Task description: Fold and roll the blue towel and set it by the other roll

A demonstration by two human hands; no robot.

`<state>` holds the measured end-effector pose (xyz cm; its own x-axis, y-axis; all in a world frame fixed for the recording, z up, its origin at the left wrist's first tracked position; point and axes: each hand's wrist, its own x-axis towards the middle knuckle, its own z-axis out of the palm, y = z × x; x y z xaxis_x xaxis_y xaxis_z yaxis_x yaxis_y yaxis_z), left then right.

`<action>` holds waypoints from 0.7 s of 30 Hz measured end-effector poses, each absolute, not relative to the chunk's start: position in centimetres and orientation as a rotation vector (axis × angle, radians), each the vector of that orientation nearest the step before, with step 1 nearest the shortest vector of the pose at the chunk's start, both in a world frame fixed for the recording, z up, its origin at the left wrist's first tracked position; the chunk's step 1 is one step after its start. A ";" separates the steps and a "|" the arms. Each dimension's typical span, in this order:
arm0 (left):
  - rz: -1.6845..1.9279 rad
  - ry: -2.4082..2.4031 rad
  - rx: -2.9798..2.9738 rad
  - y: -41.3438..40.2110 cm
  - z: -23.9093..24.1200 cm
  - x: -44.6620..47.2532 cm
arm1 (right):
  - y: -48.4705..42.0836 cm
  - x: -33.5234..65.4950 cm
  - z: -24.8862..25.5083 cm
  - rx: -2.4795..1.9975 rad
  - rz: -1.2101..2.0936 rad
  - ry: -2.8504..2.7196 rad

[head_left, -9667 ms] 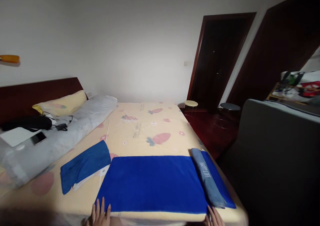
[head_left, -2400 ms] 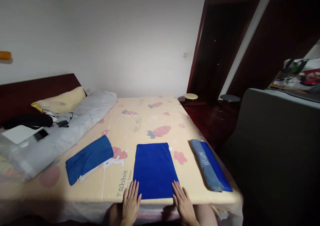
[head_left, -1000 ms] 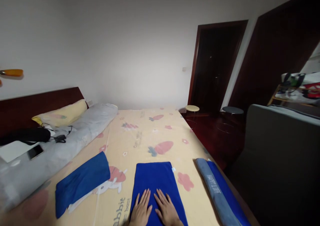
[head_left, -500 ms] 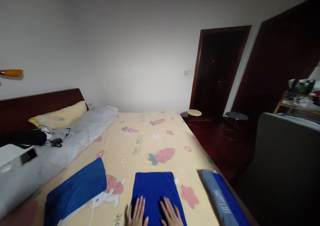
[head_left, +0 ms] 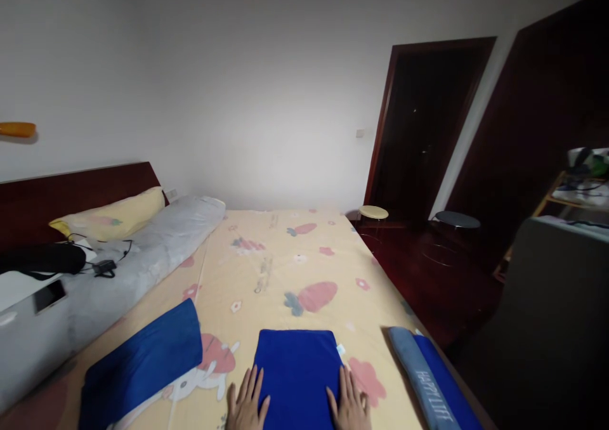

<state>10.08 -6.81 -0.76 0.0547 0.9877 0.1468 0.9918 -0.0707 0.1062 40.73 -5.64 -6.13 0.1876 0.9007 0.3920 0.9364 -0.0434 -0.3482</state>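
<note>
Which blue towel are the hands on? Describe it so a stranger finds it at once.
Start at the bed with the carrot-print sheet and go to its near edge. The middle towel lies flat between the left hand and right hand. Its neighbours differ: one folded aslant, one under a grey roll.

A bedroom in a home. A wide bed fills the near and middle ground, covered by a pale yellow sheet printed with carrots and flowers. At far left stands a dark wooden headboard, with a yellow pillow and a long grey bolster in front of it. A phone lies at the left. At far right, a dark wooden doorway opens beside two small round stools. The walls are plain white.
</note>
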 end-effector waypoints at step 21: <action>0.141 -2.200 -2.705 3.5 4.8 11.1 | 3.2 43.3 -0.7 -1.903 0.490 -2.024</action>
